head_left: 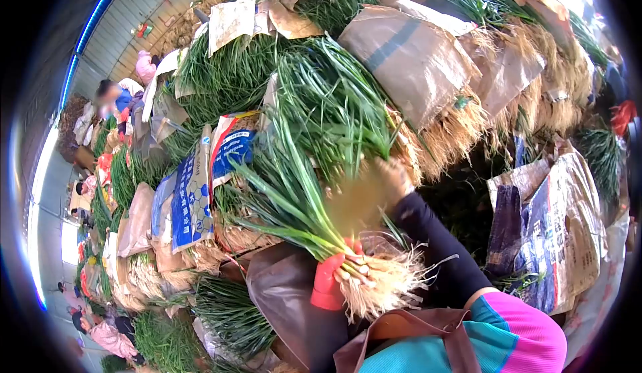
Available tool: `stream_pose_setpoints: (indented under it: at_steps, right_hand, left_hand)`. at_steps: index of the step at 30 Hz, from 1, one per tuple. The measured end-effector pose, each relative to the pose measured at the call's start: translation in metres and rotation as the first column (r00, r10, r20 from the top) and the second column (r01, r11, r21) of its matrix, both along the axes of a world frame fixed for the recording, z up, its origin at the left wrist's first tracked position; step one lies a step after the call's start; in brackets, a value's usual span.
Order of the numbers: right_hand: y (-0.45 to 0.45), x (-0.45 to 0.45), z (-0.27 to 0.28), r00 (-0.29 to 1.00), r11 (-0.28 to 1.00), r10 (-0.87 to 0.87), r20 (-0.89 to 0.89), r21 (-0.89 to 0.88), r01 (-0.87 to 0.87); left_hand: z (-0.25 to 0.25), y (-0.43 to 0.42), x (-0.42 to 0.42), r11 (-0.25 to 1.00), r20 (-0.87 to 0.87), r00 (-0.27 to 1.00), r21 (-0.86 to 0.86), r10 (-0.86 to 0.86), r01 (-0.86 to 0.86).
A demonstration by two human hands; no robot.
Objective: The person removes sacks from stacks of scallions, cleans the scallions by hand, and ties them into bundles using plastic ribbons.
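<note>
My left hand, in an orange-red glove, is closed around the lower stems of a bunch of green garlic. Pale bulb ends and a thick tuft of straw-coloured roots stick out to the right of the glove, while the long flat leaves fan up and left. My right hand, on a dark-sleeved arm, reaches forward to the edge of the piled green garlic. Its fingers are smeared and partly hidden, so their grip is unclear. A blurred brown patch lies between the two hands.
Brown sacking covers root-ended bundles at the upper right. Blue printed sacks lie over bundles on the left. A crumpled white-and-blue sack is at the right. Several people, one in a pink top, are along the far left.
</note>
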State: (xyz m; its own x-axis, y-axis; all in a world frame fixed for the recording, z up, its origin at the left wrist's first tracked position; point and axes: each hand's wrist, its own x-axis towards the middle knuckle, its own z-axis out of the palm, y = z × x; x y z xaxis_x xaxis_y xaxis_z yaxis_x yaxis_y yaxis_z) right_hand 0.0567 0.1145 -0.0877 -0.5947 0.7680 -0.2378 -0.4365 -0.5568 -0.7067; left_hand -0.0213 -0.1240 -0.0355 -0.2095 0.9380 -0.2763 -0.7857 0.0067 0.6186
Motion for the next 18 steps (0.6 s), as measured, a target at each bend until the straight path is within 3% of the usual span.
stream_pose_setpoints:
  at_steps: [1, 2, 3, 5, 6, 7, 8, 9, 10, 11, 14, 15, 16, 17, 18]
  right_hand:
    - [0.011, -0.006, 0.031, 0.967, 0.949, -0.252, 0.035, -0.189, 0.254]
    - [0.027, 0.005, 0.028, 0.945, 0.945, -0.326, 0.027, -0.022, 0.326]
    - [0.047, 0.022, 0.024, 0.943, 0.952, -0.306, 0.128, 0.070, 0.300]
    - [0.069, 0.055, 0.000, 0.895, 0.925, -0.309, 0.323, 0.320, 0.204]
    - [0.068, 0.067, -0.015, 0.852, 0.877, -0.329, 0.407, 0.467, 0.116]
    - [0.050, 0.085, -0.027, 0.759, 0.782, -0.350, 0.549, 0.618, -0.087]
    - [0.047, 0.103, -0.058, 0.669, 0.631, -0.266, 0.694, 0.650, -0.424]
    - [0.044, 0.120, -0.087, 0.562, 0.349, -0.268, 0.783, 0.622, -0.701]
    - [0.041, 0.137, -0.117, 0.526, 0.047, -0.293, 0.798, 0.562, -0.826]
    - [0.041, 0.140, -0.102, 0.550, 0.058, -0.280, 0.787, 0.585, -0.809]
    - [0.030, 0.133, -0.025, 0.627, 0.115, -0.239, 0.742, 0.663, -0.740]
    - [0.031, 0.114, 0.015, 0.547, 0.263, -0.455, 0.702, 0.693, -0.671]
    - [0.037, 0.091, 0.047, 0.413, 0.383, -0.636, 0.652, 0.731, -0.565]
    - [0.048, 0.074, 0.048, 0.314, 0.405, -0.688, 0.654, 0.705, -0.582]
    - [0.062, 0.058, 0.042, 0.211, 0.429, -0.733, 0.647, 0.680, -0.595]
  left_hand:
    - [0.006, -0.006, 0.005, 0.999, 0.046, 0.999, -0.027, 0.019, -0.018]
    - [0.009, -0.013, 0.012, 0.998, 0.096, 0.995, -0.051, 0.032, -0.028]
    - [0.009, -0.024, 0.010, 0.999, 0.218, 0.976, -0.051, 0.008, 0.004]
    - [0.040, -0.031, 0.018, 0.994, 0.222, 0.974, 0.087, 0.052, -0.073]
    - [0.049, -0.035, 0.013, 0.982, 0.202, 0.977, 0.156, 0.073, -0.105]
    - [0.054, -0.034, 0.005, 0.959, 0.104, 0.989, 0.250, 0.109, -0.131]
    - [0.057, -0.033, -0.005, 0.928, 0.080, 0.988, 0.340, 0.131, -0.151]
    - [0.060, -0.032, -0.014, 0.888, 0.064, 0.986, 0.427, 0.155, -0.168]
    - [0.064, -0.030, -0.027, 0.844, 0.113, 0.982, 0.504, 0.148, -0.185]
    - [0.071, -0.027, -0.044, 0.847, 0.005, 0.991, 0.518, 0.132, -0.115]
    - [0.086, 0.005, -0.028, 0.823, 0.103, 0.964, 0.504, 0.244, -0.262]
    - [0.098, 0.019, -0.019, 0.837, 0.097, 0.960, 0.471, 0.264, -0.278]
    - [0.083, 0.033, -0.015, 0.816, 0.158, 0.972, 0.530, 0.173, -0.231]
    - [0.069, 0.046, -0.011, 0.792, 0.210, 0.975, 0.582, 0.073, -0.185]
    - [0.049, 0.048, -0.011, 0.844, 0.232, 0.972, 0.513, 0.040, -0.157]
